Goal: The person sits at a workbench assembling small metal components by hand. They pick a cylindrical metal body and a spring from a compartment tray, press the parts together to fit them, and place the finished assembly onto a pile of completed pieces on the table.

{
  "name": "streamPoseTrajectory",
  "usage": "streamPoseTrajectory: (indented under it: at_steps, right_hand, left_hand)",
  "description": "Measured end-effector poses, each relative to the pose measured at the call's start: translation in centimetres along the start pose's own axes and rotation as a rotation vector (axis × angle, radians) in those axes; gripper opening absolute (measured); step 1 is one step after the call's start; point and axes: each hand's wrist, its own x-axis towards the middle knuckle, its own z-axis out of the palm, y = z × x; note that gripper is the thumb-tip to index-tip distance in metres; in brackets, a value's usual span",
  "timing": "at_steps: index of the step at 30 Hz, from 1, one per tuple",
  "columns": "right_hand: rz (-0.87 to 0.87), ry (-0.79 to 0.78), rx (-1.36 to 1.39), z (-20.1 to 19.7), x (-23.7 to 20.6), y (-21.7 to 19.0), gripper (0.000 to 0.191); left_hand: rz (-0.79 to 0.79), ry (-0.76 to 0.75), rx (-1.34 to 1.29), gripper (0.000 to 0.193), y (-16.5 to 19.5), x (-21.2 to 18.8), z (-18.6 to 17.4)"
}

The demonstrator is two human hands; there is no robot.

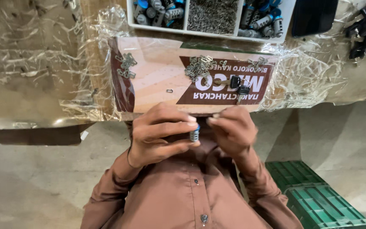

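- Lock cylinder (pixel 195 134), small, silvery with a blue end, sits pinched in the left hand (pixel 159 133), held between thumb and curled fingers just off the near edge of the bench (pixel 43 63).
- Left hand is closed around the cylinder, with only the cylinder's end poking out toward the right hand (pixel 233 129).
- Right hand hovers just beside the cylinder, fingers bunched together at the tips; whether something tiny is gripped between them I cannot tell, as the hand is blurred.
- Both hands are raised in front of the person's brown buttoned shirt (pixel 191 191), close together, nearly touching.
- On the bench, a printed cardboard sheet (pixel 157 72) lies at the near edge, over crinkled clear plastic wrap (pixel 306 72).
- A heap of small metal plates (pixel 199 67) rests on the cardboard; a smaller cluster (pixel 126 65) lies toward its left end.
- Two black-headed keys (pixel 238 85) lie just beside the heap.
- A white divided tray (pixel 284 25) at the far edge holds more blue-ended cylinders (pixel 261 19) and, in the middle compartment, tiny metal pins (pixel 212 15).
- A green plastic crate (pixel 318 199) stands on the floor at the right.
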Motion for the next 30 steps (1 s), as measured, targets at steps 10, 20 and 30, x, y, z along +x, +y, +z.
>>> streamPoseTrajectory:
  at_steps: [10,20,30]
  right_hand:
    - [0.042,0.175,0.091,0.3,0.8,-4.4,0.018]
    - [0.272,0.090,0.281,1.1,-0.1,-5.5,0.014]
    - [0.089,0.077,-0.235,0.7,1.6,-6.1,0.013]
  left_hand:
    - [0.017,0.022,0.005,0.048,0.3,0.0,1.1]
    - [0.044,0.060,0.036,0.048,0.3,-0.7,1.4]
    - [0.084,0.056,0.206,0.049,0.5,-0.1,1.4]
